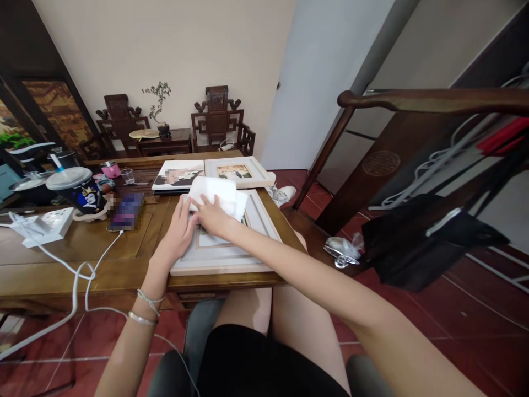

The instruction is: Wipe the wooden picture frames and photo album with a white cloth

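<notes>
A pale picture frame lies flat near the front edge of the wooden table, with a printed picture partly visible inside its mat. My right hand holds a folded white cloth against its upper part, fingers spread over the fabric. Beside it, my left hand rests along the frame's left side. Its fingers are stretched out, the tips close to the cloth. Cloth and hands hide much of the picture. Just behind lie a second pale frame with a picture and a white panel with a partly blurred photo.
On the table's left are a phone on a charging cable, a white power strip, a lidded drink cup and a pink mug. A wooden chair with a black bag stands at right.
</notes>
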Motion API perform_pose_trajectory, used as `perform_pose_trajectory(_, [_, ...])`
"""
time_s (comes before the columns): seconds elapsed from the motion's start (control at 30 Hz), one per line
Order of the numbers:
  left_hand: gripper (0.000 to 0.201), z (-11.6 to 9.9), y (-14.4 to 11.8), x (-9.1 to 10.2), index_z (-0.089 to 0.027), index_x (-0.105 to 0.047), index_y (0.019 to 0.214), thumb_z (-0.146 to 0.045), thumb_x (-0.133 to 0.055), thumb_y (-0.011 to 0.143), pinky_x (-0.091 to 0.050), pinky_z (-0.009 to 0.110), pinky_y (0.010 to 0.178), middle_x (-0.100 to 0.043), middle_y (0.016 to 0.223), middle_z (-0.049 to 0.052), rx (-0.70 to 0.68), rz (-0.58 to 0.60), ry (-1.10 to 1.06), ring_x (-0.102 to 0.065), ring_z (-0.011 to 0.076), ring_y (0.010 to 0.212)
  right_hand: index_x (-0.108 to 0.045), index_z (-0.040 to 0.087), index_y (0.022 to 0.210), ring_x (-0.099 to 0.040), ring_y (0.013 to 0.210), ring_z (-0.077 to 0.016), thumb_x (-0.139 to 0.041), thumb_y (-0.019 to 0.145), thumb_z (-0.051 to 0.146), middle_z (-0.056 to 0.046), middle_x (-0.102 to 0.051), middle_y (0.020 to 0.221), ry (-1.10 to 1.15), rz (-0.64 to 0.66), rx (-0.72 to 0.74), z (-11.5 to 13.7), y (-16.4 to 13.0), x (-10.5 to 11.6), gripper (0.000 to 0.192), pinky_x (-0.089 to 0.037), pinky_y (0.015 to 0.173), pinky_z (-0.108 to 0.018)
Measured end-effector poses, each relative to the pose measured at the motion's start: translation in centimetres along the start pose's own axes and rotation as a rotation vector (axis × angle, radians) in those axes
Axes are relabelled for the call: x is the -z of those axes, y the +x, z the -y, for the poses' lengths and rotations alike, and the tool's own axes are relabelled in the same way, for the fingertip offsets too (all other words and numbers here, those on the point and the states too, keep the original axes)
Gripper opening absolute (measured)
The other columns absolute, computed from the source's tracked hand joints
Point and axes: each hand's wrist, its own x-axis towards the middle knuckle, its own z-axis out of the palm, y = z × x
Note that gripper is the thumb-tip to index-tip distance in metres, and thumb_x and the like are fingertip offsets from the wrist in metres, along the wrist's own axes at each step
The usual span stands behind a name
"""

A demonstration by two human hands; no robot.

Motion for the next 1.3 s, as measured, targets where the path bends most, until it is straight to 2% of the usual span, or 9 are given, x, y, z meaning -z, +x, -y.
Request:
perform_pose_trajectory(0.2, [0.071, -0.7, -0.6, 0.5, -0.017, -0.024, 0.156, -0.061, -0.024, 0.1, -0.015, 0.046, 0.125, -0.02, 0.165, 0.012, 0.019, 0.049, -0.07, -0.014, 0.0254, 0.153, -0.065, 0.011, 0.124, -0.036, 0.14, -0.0395, -0.044, 0.088, 0.001, -0.02, -0.051, 0.146, -0.029, 0.053, 0.188, 2.8, -5.8, 1.3, 0.043, -0.039, 0.104, -0.065])
perform_pose_trajectory(0.33, [0.08, -1.2, -1.0, 1.0, -0.013, -0.03, 0.154, -0.068, -0.02, 0.097, -0.016, 0.043, 0.125, -0.028, 0.162, 0.013, 0.059, 0.107, -0.108, -0.023, 0.0257, 0.151, -0.065, 0.017, 0.125, -0.036, 0.142, -0.0349, -0.048, 0.083, -0.004, -0.013, -0.048, 0.151, 0.027, 0.13, 0.269, 2.7, -7.9, 2.1, 0.05, -0.044, 0.103, -0.059])
perform_pose_trajectory(0.47, [0.081, -1.4, -0.9, 1.0, -0.01, -0.032, 0.153, -0.068, -0.02, 0.096, -0.016, 0.043, 0.125, -0.028, 0.161, 0.015, 0.096, 0.124, -0.091, -0.024, 0.026, 0.151, -0.062, 0.019, 0.129, -0.029, 0.147, -0.0338, -0.045, 0.083, -0.005, -0.012, -0.044, 0.154, 0.051, 0.108, 0.212, 1.8, -6.2, 0.8, 0.054, -0.04, 0.107, -0.059])
perform_pose_trajectory(0.6, [0.074, -1.3, -0.7, 0.9, -0.01, -0.032, 0.152, -0.06, -0.023, 0.099, -0.018, 0.045, 0.124, -0.028, 0.161, 0.015, 0.099, 0.133, -0.043, -0.024, 0.0258, 0.151, -0.056, 0.02, 0.137, -0.02, 0.149, -0.0353, -0.041, 0.086, -0.004, -0.01, -0.028, 0.163, 0.069, 0.045, 0.077, -0.1, -2.7, -0.5, 0.058, -0.03, 0.111, -0.066])
perform_pose_trajectory(0.77, [0.063, -0.8, -0.4, 0.8, -0.011, -0.039, 0.148, -0.05, -0.031, 0.099, -0.026, 0.046, 0.121, -0.037, 0.157, 0.016, 0.054, 0.186, 0.063, -0.034, 0.0272, 0.146, -0.054, 0.021, 0.138, -0.021, 0.149, -0.0327, -0.042, 0.08, -0.008, -0.008, -0.025, 0.164, 0.102, -0.029, -0.11, -3.8, 1.0, 0.9, 0.066, -0.029, 0.111, -0.066])
perform_pose_trajectory(0.87, [0.052, -0.7, -0.3, 0.8, -0.012, -0.056, 0.135, -0.043, -0.037, 0.098, -0.031, 0.049, 0.119, -0.052, 0.147, 0.016, -0.043, 0.233, 0.122, -0.042, 0.029, 0.142, -0.054, 0.021, 0.138, -0.02, 0.149, -0.0324, -0.043, 0.082, -0.004, -0.007, -0.025, 0.164, 0.109, -0.105, -0.07, -4.1, 2.2, 1.7, 0.063, -0.032, 0.11, -0.066])
perform_pose_trajectory(0.97, [0.042, -0.8, -0.3, 0.8, -0.014, -0.064, 0.124, -0.035, -0.041, 0.097, -0.039, 0.05, 0.114, -0.061, 0.136, 0.015, -0.083, 0.214, 0.143, -0.051, 0.0302, 0.133, -0.059, 0.025, 0.132, -0.022, 0.149, -0.0283, -0.042, 0.082, -0.003, -0.001, -0.032, 0.162, 0.091, -0.083, 0.091, -2.6, 2.7, 1.4, 0.06, -0.027, 0.112, -0.066])
perform_pose_trajectory(1.1, [0.037, -0.8, -0.3, 0.7, -0.016, -0.065, 0.123, -0.03, -0.042, 0.096, -0.044, 0.048, 0.109, -0.065, 0.13, 0.014, -0.085, 0.193, 0.135, -0.057, 0.0289, 0.125, -0.061, 0.025, 0.131, -0.028, 0.147, -0.0293, -0.04, 0.085, -0.002, -0.004, -0.039, 0.158, 0.075, -0.079, 0.067, -1.6, 2.7, 0.2, 0.057, -0.027, 0.111, -0.067])
perform_pose_trajectory(1.3, [0.043, -0.2, -0.4, 0.4, -0.014, -0.061, 0.129, -0.035, -0.044, 0.096, -0.037, 0.05, 0.116, -0.059, 0.139, 0.015, -0.057, 0.183, 0.123, -0.049, 0.0293, 0.136, -0.066, 0.022, 0.123, -0.034, 0.143, -0.0289, -0.045, 0.082, -0.005, -0.009, -0.047, 0.152, 0.015, -0.055, -0.004, -4.6, 0.6, -0.8, 0.053, -0.026, 0.112, -0.062])
